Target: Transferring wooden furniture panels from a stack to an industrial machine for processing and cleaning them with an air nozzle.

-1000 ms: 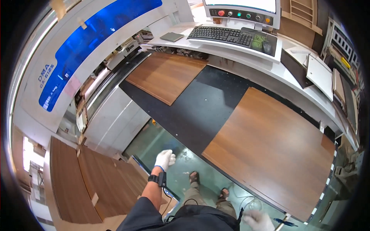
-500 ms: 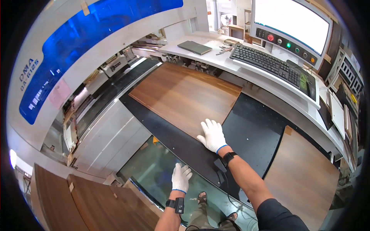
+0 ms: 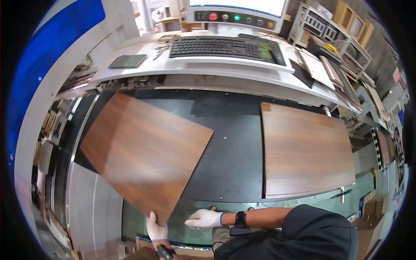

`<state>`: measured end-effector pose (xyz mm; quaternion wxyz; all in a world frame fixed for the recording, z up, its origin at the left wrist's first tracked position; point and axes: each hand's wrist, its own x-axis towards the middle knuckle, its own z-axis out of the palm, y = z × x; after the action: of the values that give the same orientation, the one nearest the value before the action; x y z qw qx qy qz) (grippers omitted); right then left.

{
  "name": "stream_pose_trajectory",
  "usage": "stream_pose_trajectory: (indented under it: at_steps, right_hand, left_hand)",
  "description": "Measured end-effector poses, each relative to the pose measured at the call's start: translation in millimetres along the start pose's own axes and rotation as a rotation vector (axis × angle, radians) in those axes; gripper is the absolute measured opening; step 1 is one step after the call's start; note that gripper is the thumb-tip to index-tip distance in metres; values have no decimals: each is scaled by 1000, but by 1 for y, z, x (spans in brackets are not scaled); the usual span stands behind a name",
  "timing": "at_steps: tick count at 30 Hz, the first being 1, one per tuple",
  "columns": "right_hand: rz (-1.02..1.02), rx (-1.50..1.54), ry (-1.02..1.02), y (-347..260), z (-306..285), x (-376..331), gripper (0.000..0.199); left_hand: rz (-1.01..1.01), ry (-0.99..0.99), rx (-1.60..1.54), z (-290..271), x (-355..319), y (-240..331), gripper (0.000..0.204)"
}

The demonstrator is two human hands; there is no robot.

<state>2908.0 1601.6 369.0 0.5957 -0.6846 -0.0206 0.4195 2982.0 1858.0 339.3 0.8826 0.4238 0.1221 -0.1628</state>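
A brown wood-grain panel (image 3: pixel 147 149) lies askew on the black machine bed (image 3: pixel 229 164), its near corner jutting past the bed's front edge. At that corner my left hand (image 3: pixel 156 229), in a white knit glove, grips the board, thumb on top and the other fingers hidden beneath. My right hand (image 3: pixel 204 219), gloved alike, hovers just right of the same corner, apart from the panel. Its fingers are curled together with nothing visible in them. A second wood-grain panel (image 3: pixel 307 151) rests at the right end of the bed.
Behind the bed runs a white shelf with a black keyboard (image 3: pixel 219 47) and a dark flat pad (image 3: pixel 128 61). Above it hangs a monitor with a button panel (image 3: pixel 236 18). The blue and white machine housing (image 3: pixel 60 56) rises at left. Boards (image 3: pixel 320 71) are stacked at far right.
My view has swung to the right. The left panel has turned, its near corner now over the front edge. My left hand has taken hold of it; my right hand has come off it.
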Motion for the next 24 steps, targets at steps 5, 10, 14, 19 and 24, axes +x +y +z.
stream_pose_trajectory:
  at_steps: [5, 10, 14, 19, 24]
  right_hand:
    - [-73, 984, 453, -21, -21, -73, 50]
    - [-162, 869, 751, -9, -58, -176, 50]
    - [-313, 928, 924, 33, -78, -287, 40]
    - [-114, 564, 1275, 133, -112, -435, 14]
    - [173, 73, 1394, 264, -144, -535, 28]
  left_hand:
    - [-209, -197, 112, 98, -83, -40, 56]
    - [-401, -180, 70, 171, -103, -67, 48]
    - [-186, 99, -326, 143, -41, -75, 42]
    - [-249, -67, -278, 153, -44, -128, 49]
    - [-476, -162, 522, 201, -122, -182, 69]
